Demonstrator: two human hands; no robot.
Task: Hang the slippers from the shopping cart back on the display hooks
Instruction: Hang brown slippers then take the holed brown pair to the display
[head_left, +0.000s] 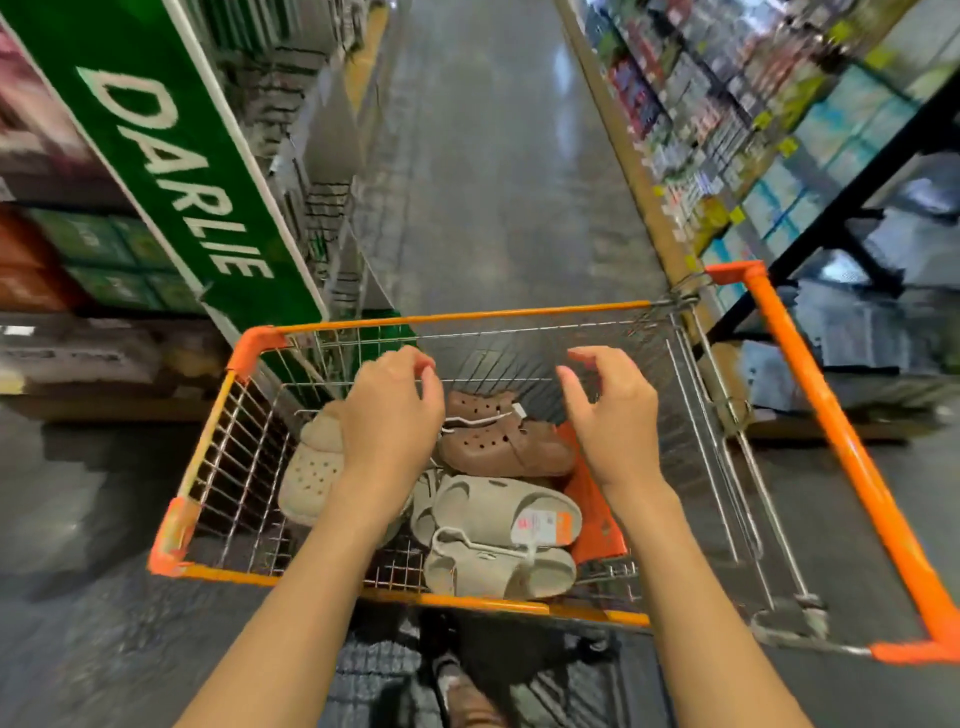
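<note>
An orange-rimmed wire shopping cart (467, 315) stands in front of me with several slippers in its basket. A brown clog pair (501, 444) lies at the far side, a beige clog (311, 470) at the left, and a grey-beige slide pair (498, 540) with a price tag at the near side. My left hand (392, 410) hovers over the basket above the beige clog, fingers loosely curled and holding nothing. My right hand (610, 410) hovers to the right of the brown clogs, fingers also loosely curled and empty. No display hooks are plainly visible.
A green DARLIE sign (176, 171) and stocked shelves stand close on the left of the cart. Shelves of boxed goods (769, 119) line the right. A grey aisle floor (498, 156) runs ahead. An orange cart handle frame (831, 436) juts at the right.
</note>
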